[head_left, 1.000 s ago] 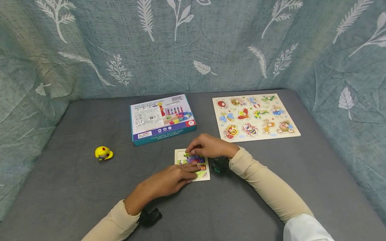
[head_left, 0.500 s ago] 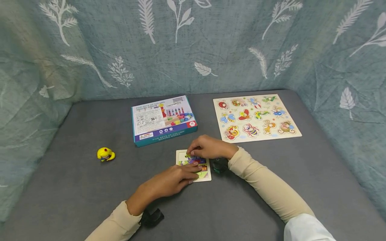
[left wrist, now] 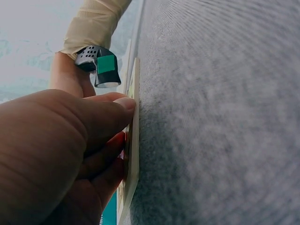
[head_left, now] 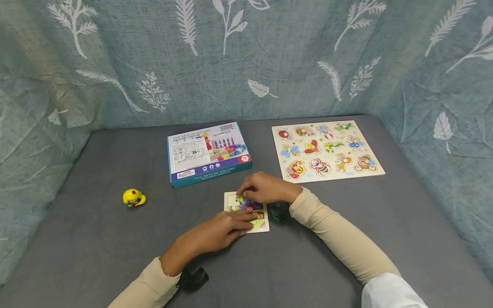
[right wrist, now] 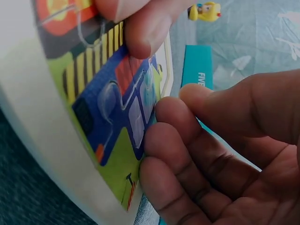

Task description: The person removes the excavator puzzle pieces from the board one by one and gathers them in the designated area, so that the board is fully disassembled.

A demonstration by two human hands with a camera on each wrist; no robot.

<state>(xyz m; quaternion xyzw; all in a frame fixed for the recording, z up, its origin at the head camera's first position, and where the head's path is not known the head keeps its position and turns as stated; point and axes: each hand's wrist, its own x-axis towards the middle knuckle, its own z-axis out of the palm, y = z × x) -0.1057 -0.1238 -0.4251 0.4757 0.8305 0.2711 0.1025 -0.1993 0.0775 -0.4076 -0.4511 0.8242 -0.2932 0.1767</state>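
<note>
A small jigsaw puzzle in a pale wooden tray lies under both hands, printed with a blue, purple and green vehicle picture. My left hand rests its extended fingers across the lower part, and its thumb touches near the tray edge in the left wrist view. My right hand is at the upper part, thumb and index finger pinching by a green puzzle piece. Its other fingers, bent, touch the picture's edge in the right wrist view. Beside them, the upper left corner of the tray shows bare pale wood. Fingers hide much of the picture.
Behind the tray lies a bead toy box. An insect peg puzzle board is at the back right. A small yellow toy figure sits to the left. A patterned curtain hangs behind the grey table.
Both hands stay nearly in place on the puzzle. The right fingertips shift slightly at the upper part, and more of the green piece shows beneath them.
</note>
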